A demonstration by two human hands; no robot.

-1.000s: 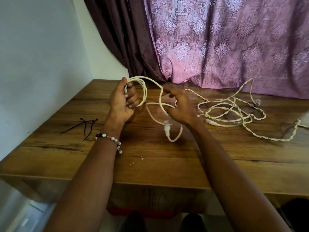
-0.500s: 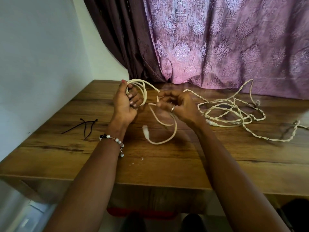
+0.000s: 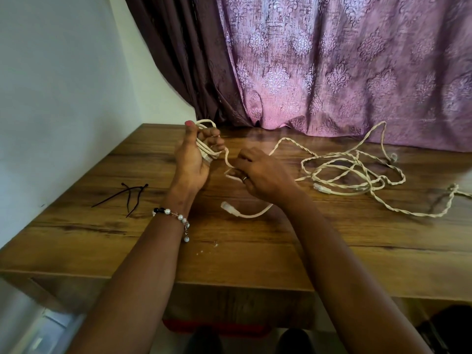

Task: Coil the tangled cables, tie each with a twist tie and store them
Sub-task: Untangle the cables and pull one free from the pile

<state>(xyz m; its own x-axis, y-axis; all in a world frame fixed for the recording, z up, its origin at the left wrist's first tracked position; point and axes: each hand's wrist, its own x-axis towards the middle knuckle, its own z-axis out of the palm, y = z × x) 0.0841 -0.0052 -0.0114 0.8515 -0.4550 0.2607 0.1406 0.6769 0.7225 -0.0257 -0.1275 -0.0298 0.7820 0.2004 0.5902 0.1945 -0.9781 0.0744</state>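
my left hand (image 3: 190, 159) is curled tight around the coil (image 3: 205, 149) of cream cable, several loops bunched in my fist just above the table (image 3: 102, 238). my right hand (image 3: 258, 172) pinches the loose run of the same cable close beside the coil, fingers closed on it. the tail drops under my right wrist and ends in a plug (image 3: 228, 208) lying on the wood.

the other cable (image 3: 357, 172), a twisted one, sits in a tangle to my right, near the curtain (image 3: 332, 60), well apart from the coil. the black ties (image 3: 132, 194) lie to my left by the wall, untouched.

what i worry about: only a short tail seems left, and if i loosen my left grip to reach for a tie, the loops will likely spring open and i'd have to wind again. the plug could also snag on a loop as i bring the last turn round. one strand of the twisted cable runs close behind my right hand, so a careless pull might drag that pile along too.
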